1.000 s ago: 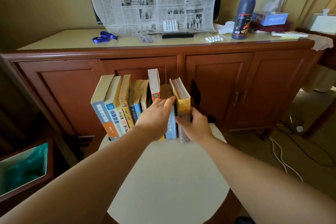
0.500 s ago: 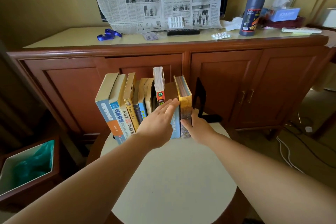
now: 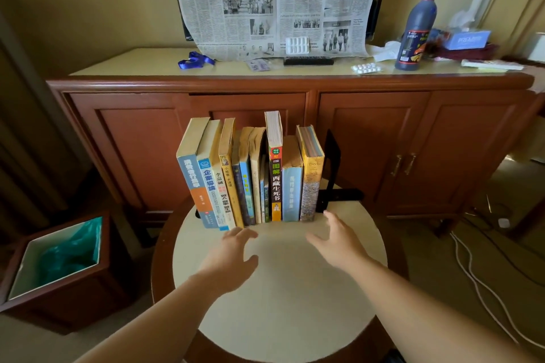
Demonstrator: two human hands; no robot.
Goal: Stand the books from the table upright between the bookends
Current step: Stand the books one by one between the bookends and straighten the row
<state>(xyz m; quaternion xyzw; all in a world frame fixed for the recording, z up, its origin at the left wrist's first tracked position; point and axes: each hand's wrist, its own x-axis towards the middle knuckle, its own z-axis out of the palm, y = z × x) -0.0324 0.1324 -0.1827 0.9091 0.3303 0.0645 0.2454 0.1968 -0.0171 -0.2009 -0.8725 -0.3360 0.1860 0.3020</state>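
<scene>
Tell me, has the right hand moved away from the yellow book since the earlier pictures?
Yes. The right hand has let go of the yellow book and drawn back toward the person, now open above the table.

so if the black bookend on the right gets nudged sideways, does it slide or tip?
Probably slides: the black bookend is a thin upright plate on a flat foot lying on the smooth round table. Its foot points away from the books, so nothing seems to weigh it down.

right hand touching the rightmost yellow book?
Apart. In the head view the right hand hovers open over the table, bare tabletop visible between its fingers and the yellow book.
</scene>
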